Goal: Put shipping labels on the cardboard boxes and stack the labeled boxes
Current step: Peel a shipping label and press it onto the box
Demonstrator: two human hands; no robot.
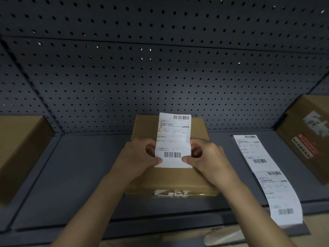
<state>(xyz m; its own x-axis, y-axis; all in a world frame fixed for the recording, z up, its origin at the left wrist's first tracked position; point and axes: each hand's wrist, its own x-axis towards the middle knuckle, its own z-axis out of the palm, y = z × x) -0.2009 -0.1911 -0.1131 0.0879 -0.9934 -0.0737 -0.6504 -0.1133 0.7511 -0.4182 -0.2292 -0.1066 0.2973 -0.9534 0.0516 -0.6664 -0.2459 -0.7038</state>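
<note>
Thumbs and fingers of the left hand (140,154) and right hand (207,155) pinch the lower corners of one shipping label (173,139), each grip closed on paper above the middle cardboard box (170,177) on the shelf (74,179). Bare shelf lies toward its left edge; a label strip (267,175) lies toward the right.

I have both bare forearms reaching forward and converging at centre. My left grip (142,154) and right grip (204,155) face each other, thumbs and forefingers pinched closed, thumbs on top.
</note>
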